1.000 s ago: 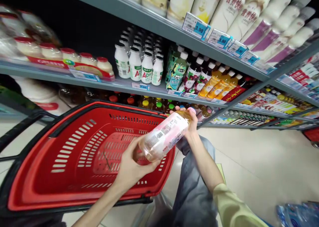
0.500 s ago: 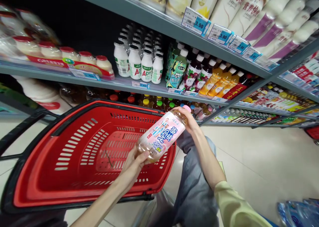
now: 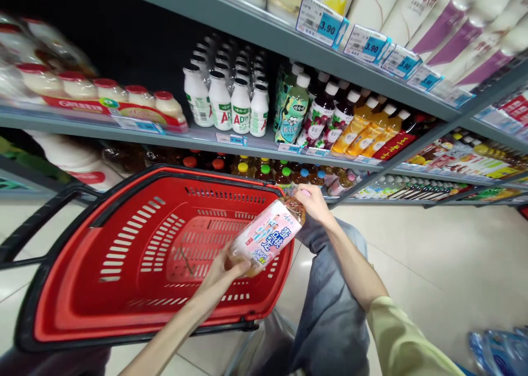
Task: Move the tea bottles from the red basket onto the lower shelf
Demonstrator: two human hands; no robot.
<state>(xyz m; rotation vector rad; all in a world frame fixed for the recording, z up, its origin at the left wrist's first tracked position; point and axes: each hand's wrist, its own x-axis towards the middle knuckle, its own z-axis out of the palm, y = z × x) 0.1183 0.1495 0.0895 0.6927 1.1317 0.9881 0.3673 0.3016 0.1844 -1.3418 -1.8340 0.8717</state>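
A drink bottle (image 3: 270, 234) with a pink and white label lies slanted between my hands, over the right end of the red shopping basket (image 3: 78, 304). Its base rests in my left hand (image 3: 226, 270), with the thumb along the near side and the other fingers hidden beneath. At the upper end, my right hand (image 3: 314, 204) is closed around the pink cap, only part of which shows. Amber liquid is visible through the clear plastic at the neck and base. Inside the basket is a thin dark twig-like mark (image 3: 186, 261).
Behind the basket, a shelf holds small white bottles (image 3: 240, 107), green, purple and orange drink bottles (image 3: 292, 112), and red-lidded jars (image 3: 99, 90). Price tags (image 3: 322, 23) line the upper shelf. The basket's black handle (image 3: 41, 227) juts left. Blue plastic-wrapped packs (image 3: 501, 351) lie at lower right.
My right hand has shifted from the bottle's neck onto its pink cap, covering most of it. The bottle has dipped slightly, and the view has moved a little.
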